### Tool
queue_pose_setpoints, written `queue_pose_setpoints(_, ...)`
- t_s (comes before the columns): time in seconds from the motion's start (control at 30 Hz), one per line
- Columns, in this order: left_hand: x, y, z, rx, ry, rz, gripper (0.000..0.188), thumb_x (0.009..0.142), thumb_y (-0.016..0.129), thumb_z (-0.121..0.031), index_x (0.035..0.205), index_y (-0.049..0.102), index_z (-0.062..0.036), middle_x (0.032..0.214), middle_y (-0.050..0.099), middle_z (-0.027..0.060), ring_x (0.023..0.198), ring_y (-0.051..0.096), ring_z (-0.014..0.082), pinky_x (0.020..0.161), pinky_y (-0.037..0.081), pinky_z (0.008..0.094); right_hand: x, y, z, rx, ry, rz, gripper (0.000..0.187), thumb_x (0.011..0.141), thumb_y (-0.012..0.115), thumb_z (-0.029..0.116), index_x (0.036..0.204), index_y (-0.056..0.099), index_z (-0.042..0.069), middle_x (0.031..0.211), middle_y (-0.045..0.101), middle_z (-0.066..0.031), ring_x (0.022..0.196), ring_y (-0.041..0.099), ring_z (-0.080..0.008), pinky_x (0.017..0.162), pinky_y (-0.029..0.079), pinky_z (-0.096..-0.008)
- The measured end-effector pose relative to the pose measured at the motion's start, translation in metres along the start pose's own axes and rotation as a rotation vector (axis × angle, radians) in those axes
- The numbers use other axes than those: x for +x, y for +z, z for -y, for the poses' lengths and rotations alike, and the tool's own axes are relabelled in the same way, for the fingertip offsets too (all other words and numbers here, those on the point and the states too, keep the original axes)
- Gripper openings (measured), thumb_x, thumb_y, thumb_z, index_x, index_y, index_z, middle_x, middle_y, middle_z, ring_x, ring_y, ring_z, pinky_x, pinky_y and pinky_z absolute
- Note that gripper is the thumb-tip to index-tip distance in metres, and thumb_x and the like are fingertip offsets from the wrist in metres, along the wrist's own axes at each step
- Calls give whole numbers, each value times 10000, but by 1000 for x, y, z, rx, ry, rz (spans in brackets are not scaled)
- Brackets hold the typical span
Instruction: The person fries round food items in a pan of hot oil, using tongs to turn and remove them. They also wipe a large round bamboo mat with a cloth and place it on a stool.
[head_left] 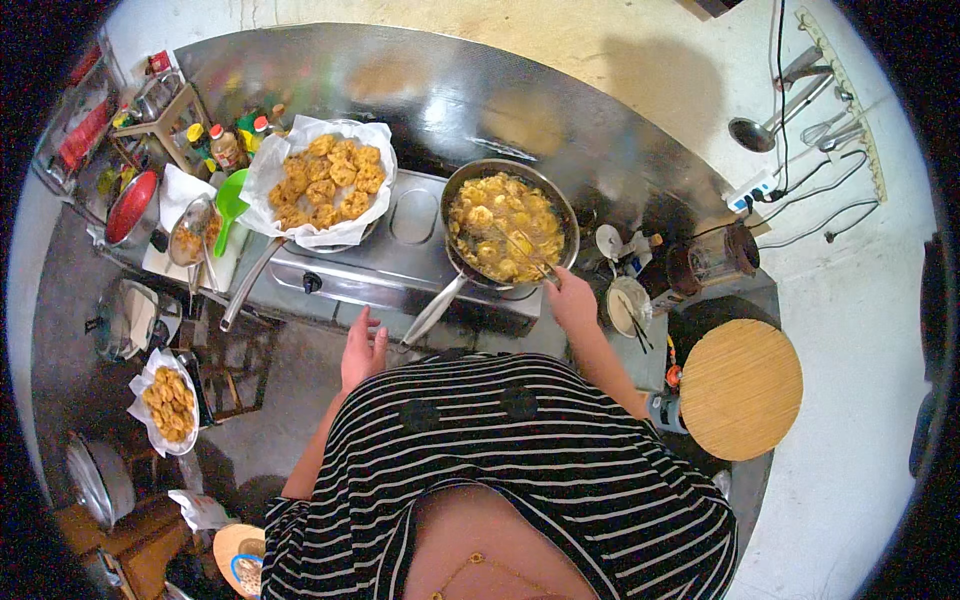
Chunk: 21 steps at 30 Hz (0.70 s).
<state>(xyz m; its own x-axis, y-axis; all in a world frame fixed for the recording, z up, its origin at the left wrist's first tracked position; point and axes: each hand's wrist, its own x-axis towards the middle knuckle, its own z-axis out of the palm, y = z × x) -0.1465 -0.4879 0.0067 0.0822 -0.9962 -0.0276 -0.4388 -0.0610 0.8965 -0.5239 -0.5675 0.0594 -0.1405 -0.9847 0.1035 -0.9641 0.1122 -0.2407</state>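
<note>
My right hand (572,299) is closed round a thin metal utensil (545,268), whose far end reaches into the frying pan (575,205). In that pan, yellow battered pieces (500,215) sit crowded in bubbling oil. The utensil's tip is too fine to make out. My left hand (364,350) is empty with fingers apart, below the stove's front edge and left of the pan's metal handle (435,310). On the left side of the stove (415,215), golden fried pieces (335,175) lie on white paper (262,190) over a second pan, whose handle (250,285) points toward me.
Left of the stove are a green spoon (231,200), a strainer (190,235) and several bottles (228,148). Lower left stands a paper-lined plate (140,385) of fried pieces. At right are a bowl (620,310), a blender (715,255) and a round wooden board (742,390).
</note>
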Motion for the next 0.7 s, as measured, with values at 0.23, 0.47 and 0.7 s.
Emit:
queue_pose_setpoints(0.23, -11, 9, -20, -11, 5, -41, 512, 930, 527, -193, 1368, 333, -12, 1149, 537, 154, 858, 601, 222, 736, 503, 340, 22, -5, 26, -183, -48, 165, 284, 859, 559, 265, 1104, 532, 122, 900, 626, -117, 834, 607, -337, 674, 480, -448)
queue_pose_setpoints(0.47, -22, 38, -19, -44, -68, -121, 468, 924, 548, -172, 1348, 392, -45, 1088, 576, 147, 883, 600, 230, 775, 491, 334, 28, -22, -17, -61, -145, -24, 307, 851, 574, 244, 1137, 538, 139, 884, 624, -96, 800, 617, -304, 644, 482, -417)
queue_pose_setpoints(0.7, -30, 53, -44, 174, 18, -162, 474, 930, 532, -213, 1343, 387, -35, 1142, 552, 186, 978, 576, 311, 844, 466, 377, 52, 11, -25, -237, -303, 76, 321, 837, 554, 170, 1156, 550, 135, 870, 624, -74, 768, 628, -290, 601, 498, -405)
